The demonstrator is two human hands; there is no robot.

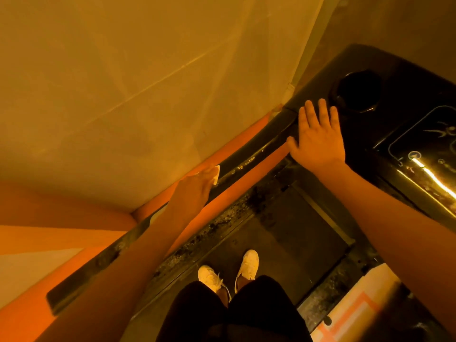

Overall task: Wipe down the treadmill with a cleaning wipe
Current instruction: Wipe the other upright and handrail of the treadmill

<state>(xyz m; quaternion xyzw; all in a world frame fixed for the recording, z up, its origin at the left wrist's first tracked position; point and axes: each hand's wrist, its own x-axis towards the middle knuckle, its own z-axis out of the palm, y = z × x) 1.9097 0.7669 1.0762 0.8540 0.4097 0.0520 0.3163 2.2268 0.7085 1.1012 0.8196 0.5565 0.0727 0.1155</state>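
I stand on the dark treadmill belt (283,233); my white shoes show below. The black left handrail (249,160) runs diagonally from lower left up to the console (399,77). My left hand (195,186) lies on the handrail about halfway along and holds a white cleaning wipe (216,174) against it; only the wipe's edge shows past the fingers. My right hand (317,134) rests flat, fingers straight and spread, where the handrail meets the console.
A wall (123,82) stands close along the left of the handrail, with an orange band at its foot. The console has a round cup holder (355,91) and a glossy control panel (424,149) at the right. Dirty side rails flank the belt.
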